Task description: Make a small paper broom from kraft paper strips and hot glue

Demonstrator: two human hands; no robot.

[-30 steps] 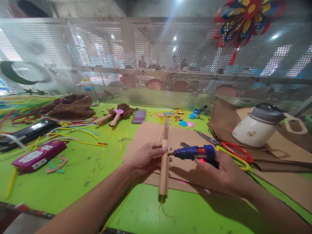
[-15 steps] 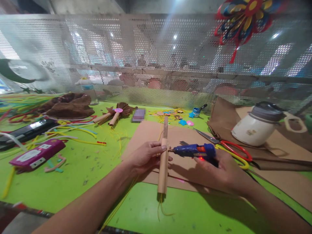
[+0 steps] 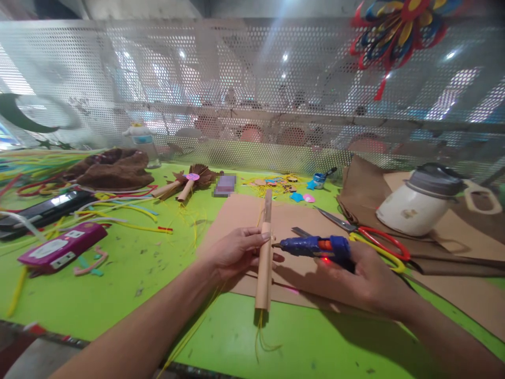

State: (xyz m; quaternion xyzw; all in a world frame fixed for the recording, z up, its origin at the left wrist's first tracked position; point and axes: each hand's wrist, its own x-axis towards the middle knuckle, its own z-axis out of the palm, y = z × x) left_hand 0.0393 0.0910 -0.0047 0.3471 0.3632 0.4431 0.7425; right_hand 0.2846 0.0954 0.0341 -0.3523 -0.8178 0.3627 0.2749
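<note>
My left hand (image 3: pixel 232 255) is closed around a rolled brown paper tube (image 3: pixel 263 284), thumb on its front. A flat greyish-brown strip (image 3: pixel 268 205) sticks out of the tube's far end, and yellow strings (image 3: pixel 260 337) hang from the near end. In my right hand (image 3: pixel 371 279) is a blue hot glue gun (image 3: pixel 307 246) with a red light lit. Its nozzle points left at the tube's right edge, close to it; whether they touch I cannot tell. A sheet of brown paper (image 3: pixel 224 216) lies beneath both hands.
Red- and yellow-handled scissors (image 3: pixel 379 245) lie by my right hand, with a white jug (image 3: pixel 410 208) behind. A purple power strip (image 3: pixel 65 247) and coloured strings are at left. Paper bundles (image 3: pixel 189 184), a blue paint pot (image 3: pixel 319 180) and a perforated screen (image 3: pixel 236 79) stand farther back.
The glue gun's nozzle has shifted slightly along the tube's right edge, with a small gap or bit of glue now visible there. My left hand keeps its hold, and the view has moved a little.
</note>
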